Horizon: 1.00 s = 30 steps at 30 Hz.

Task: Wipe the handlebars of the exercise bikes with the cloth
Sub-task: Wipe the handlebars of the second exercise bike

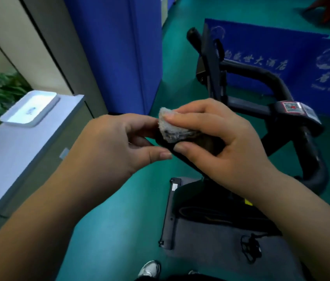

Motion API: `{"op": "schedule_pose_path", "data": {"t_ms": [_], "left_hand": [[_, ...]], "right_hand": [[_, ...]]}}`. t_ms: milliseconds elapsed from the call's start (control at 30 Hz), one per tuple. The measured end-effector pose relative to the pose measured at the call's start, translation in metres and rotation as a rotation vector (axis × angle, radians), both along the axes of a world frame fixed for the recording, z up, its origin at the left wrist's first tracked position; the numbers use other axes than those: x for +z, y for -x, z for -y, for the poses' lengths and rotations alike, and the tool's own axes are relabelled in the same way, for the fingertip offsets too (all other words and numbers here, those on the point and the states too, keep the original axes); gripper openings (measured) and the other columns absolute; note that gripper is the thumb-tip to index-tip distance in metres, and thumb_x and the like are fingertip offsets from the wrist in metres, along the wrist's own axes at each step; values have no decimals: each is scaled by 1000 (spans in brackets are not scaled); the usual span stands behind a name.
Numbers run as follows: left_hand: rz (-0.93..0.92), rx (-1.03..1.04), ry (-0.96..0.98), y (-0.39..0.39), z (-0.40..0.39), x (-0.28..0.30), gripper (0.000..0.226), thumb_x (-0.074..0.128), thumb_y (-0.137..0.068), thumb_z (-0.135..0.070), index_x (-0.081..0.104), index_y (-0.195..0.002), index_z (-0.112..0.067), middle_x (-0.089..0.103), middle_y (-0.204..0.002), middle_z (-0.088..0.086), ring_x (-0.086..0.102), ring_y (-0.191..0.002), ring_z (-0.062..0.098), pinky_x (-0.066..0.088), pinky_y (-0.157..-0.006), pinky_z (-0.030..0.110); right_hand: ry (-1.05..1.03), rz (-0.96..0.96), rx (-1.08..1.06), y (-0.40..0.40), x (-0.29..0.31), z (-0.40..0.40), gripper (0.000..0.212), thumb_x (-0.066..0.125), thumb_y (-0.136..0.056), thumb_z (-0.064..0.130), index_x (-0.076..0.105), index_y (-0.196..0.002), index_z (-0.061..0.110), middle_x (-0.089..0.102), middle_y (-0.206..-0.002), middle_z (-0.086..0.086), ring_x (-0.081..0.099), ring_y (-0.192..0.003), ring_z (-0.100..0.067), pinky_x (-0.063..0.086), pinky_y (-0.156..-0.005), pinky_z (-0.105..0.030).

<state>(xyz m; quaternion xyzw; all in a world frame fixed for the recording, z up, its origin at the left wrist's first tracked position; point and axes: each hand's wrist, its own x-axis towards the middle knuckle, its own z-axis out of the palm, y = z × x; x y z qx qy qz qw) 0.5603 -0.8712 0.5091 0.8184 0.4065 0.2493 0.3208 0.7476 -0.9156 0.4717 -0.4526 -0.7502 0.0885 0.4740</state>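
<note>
A black exercise bike stands on the green floor, its curved handlebars [310, 151] sweeping from the centre to the right. My right hand [221, 142] grips the near end of the left handlebar with a small whitish, soiled cloth [170, 128] wrapped over its tip, fingers on top and thumb underneath. My left hand [117, 142] is close beside it on the left, fingers curled at the cloth's edge and thumb just below the bar end. Whether the left fingers pinch the cloth is hidden.
A grey cabinet [18, 151] with a white tray [30, 108] on it runs along the left. Blue partitions [119, 53] stand behind, and a blue banner [302, 63] is behind the bike. The bike's console [212, 63], base [180, 216] and pedal [250, 247] are in view.
</note>
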Motion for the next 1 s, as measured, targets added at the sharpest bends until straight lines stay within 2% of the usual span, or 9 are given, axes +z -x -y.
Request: {"op": "schedule_pose_path", "data": {"t_ms": [67, 167, 300, 367, 467, 633, 733, 833, 1000], "left_hand": [[9, 78, -23, -2, 8, -5, 45, 66, -53, -53, 67, -97, -43, 70, -77, -22, 65, -72, -6, 48, -69, 9], [13, 201, -55, -7, 18, -9, 51, 62, -51, -57, 63, -100, -46, 68, -77, -20, 64, -72, -7, 50, -71, 11], [-14, 245, -74, -14, 27, -7, 50, 76, -60, -41, 65, -108, -38, 64, -81, -25, 62, -74, -8, 46, -71, 6], [-29, 240, -76, -14, 28, -6, 40, 80, -65, -28, 63, -98, -45, 64, -81, -27, 62, -75, -9, 44, -69, 3], [-38, 255, -82, -11, 30, -6, 37, 80, -67, -26, 58, -87, -50, 63, -78, -29, 61, -75, -12, 40, -66, -1], [-2, 290, -51, -9, 35, -13, 53, 79, -68, -26, 61, -117, -38, 61, -83, -28, 61, -76, -13, 40, -68, -2], [-22, 288, -104, -11, 37, -16, 53, 77, -71, -30, 58, -120, -38, 59, -88, -28, 60, -80, -10, 41, -72, -2], [-38, 319, -150, -16, 42, -17, 58, 76, -72, -31, 54, -126, -36, 60, -91, -22, 60, -80, -7, 39, -73, -3], [-19, 409, -183, -25, 49, -22, 55, 74, -74, -32, 55, -126, -32, 59, -94, -19, 60, -79, -5, 43, -70, 3]], "right_hand": [[9, 3, 23, -12, -9, 11, 30, 72, -81, 11, 67, -110, 15, 59, -108, -9, 58, -104, -12, 44, -90, -22], [12, 38, -13, -23, -23, 25, 26, 74, -79, 8, 71, -101, 20, 58, -108, -8, 58, -101, -13, 45, -85, -21], [-26, -63, -37, -10, -13, 11, 19, 73, -79, 8, 74, -98, 13, 60, -104, -10, 58, -96, -9, 44, -87, -17], [-56, -99, -37, 4, -2, -5, 20, 71, -80, 6, 74, -99, 12, 61, -103, -10, 59, -97, -10, 45, -89, -18], [-64, -51, 11, 10, 5, -15, 21, 71, -81, 5, 74, -101, 13, 63, -102, -8, 60, -98, -11, 46, -89, -20], [-6, 19, -3, -23, -22, 22, 21, 70, -82, 9, 72, -99, 19, 58, -105, -7, 58, -98, -11, 48, -83, -25], [31, 57, -86, -28, -30, 34, 21, 71, -79, 3, 74, -95, 17, 59, -103, -6, 58, -95, -11, 49, -78, -28], [40, 1, -119, -16, -14, 21, 17, 71, -78, 6, 75, -91, 16, 61, -100, -4, 58, -93, -9, 48, -82, -22], [85, -22, -61, -11, -5, 14, 19, 73, -77, 4, 75, -93, 15, 62, -96, -3, 60, -90, -9, 48, -83, -22]]}}
